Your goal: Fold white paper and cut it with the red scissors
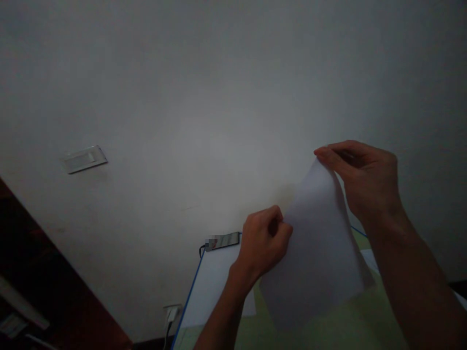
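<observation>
A white sheet of paper (pixel 317 257) is held up in the air in front of a pale wall. My left hand (pixel 264 243) is closed in a pinch on the sheet's left edge. My right hand (pixel 365 177) pinches the sheet's top corner with fingers pressed together. The sheet hangs down over a pale green table top (pixel 339 330).
More white paper (pixel 211 287) lies flat on the blue-edged table. A dark bar-shaped object (pixel 222 241) lies at the table's far edge. A wall switch plate (pixel 83 159) sits at left, a socket with a plug (pixel 171 313) low on the wall, dark wooden furniture (pixel 47 291) at lower left.
</observation>
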Demonstrator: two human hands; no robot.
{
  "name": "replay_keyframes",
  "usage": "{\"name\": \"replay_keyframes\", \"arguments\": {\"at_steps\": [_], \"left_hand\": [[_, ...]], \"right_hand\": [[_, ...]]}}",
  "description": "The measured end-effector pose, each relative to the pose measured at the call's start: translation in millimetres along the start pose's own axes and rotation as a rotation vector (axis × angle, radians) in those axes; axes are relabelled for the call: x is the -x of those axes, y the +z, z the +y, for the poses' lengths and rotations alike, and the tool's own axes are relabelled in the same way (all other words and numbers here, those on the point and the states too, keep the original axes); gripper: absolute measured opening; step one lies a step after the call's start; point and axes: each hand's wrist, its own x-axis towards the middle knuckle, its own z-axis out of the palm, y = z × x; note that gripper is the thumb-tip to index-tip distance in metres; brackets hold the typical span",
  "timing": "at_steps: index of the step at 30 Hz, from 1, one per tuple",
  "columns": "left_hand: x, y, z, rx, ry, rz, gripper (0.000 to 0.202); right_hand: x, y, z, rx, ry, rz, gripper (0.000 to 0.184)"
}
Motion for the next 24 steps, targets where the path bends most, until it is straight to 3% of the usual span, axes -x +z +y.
{"name": "replay_keyframes", "arguments": {"at_steps": [13, 19, 24], "left_hand": [[4, 3.3, -18, -0.222, 0.063, 0.009, 0.020], [1, -5.4, -25, -0.266, 0.065, 0.029, 0.016], [-1, -13.9, -31, -0.379, 0.079, -0.036, 0.008]], "right_hand": [[-17, -11, 13, -0.040, -0.063, 0.355, 0.014], [-23, -16, 23, -0.081, -0.079, 0.389, 0.015], [-27, -21, 31, -0.029, -0.102, 0.433, 0.010]]}}
